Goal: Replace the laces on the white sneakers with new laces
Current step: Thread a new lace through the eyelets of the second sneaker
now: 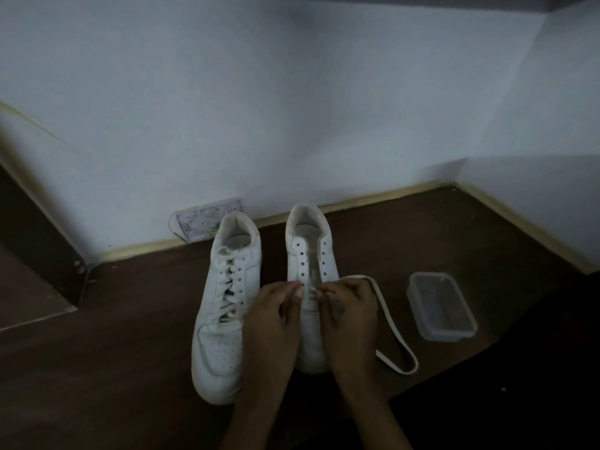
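Two white sneakers stand side by side on the dark worktop [130, 352], toes toward the person: the laced sneaker [224, 306] at nine o'clock of the unlaced sneaker [311, 254]. Over the lower eyelets of the unlaced one, the left hand [276, 316] and right hand [349, 306] each close their grip in a pinch on the new lace [389, 323], which loops away toward four o'clock. A clear plastic box [441, 306] sits at three o'clock, apart from the shoes.

Hands [311, 306] on unlaced sneaker [308, 254]
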`<state>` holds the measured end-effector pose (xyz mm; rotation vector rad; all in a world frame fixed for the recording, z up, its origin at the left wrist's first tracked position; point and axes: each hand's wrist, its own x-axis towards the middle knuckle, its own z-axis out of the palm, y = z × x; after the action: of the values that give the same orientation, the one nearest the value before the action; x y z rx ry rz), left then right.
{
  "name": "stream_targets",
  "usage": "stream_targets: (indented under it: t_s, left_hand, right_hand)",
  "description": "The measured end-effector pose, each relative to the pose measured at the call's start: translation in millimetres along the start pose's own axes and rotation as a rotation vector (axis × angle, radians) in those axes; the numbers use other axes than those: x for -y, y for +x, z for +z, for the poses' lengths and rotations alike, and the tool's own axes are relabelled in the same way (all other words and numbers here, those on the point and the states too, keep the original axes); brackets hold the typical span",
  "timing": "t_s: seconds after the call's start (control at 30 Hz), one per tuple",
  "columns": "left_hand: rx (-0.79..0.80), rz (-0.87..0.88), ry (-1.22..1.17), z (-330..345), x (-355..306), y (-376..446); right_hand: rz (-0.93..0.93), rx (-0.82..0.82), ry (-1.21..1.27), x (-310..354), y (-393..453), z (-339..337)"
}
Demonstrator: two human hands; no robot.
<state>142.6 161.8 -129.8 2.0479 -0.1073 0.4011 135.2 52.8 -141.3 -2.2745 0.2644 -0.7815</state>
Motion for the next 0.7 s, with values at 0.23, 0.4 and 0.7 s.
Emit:
stream_targets:
  t_s: [0.23, 0.4, 0.7]
  left_hand:
    - [-0.014, 0.012, 0.027, 2.0, 0.5, 6.9]
    - [0.022, 0.004, -0.007, -0.1, 0.6, 8.3]
    - [0.022, 0.003, -0.041, 0.5, 1.5, 9.0]
  right_hand:
    - [0.184, 0.104, 0.108, 0.0, 7.1, 8.0]
    - [0.38, 0.166, 0.203, 8.2, 11.5, 0.5]
    - [0.32, 0.216, 0.129, 13.1, 14.5, -5.4]
